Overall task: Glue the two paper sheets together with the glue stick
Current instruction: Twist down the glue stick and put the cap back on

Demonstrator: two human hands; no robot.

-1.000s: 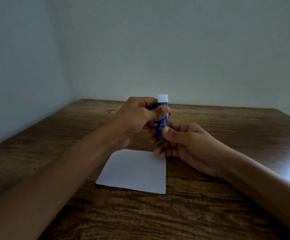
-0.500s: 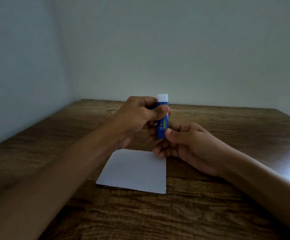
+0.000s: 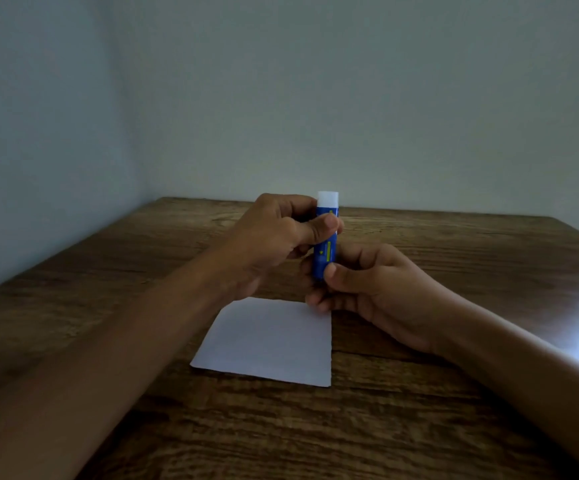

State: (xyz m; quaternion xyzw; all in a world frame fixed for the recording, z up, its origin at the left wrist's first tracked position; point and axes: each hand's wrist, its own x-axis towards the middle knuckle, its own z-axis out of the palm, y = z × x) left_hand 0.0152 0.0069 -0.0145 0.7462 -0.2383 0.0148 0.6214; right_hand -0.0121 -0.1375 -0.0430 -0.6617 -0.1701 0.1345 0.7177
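From the head view, both hands hold a blue glue stick (image 3: 325,244) straight up in the air, just above the far edge of a white paper sheet (image 3: 267,341) that lies flat on the brown wooden worktop (image 3: 454,410). The left hand (image 3: 274,237) is closed around the upper part of the stick, with its thumb across the front just under the white top end, and the right hand (image 3: 378,285) is closed around the bottom part. Only one paper can be made out, and a plain wall (image 3: 315,98) stands behind the worktop.
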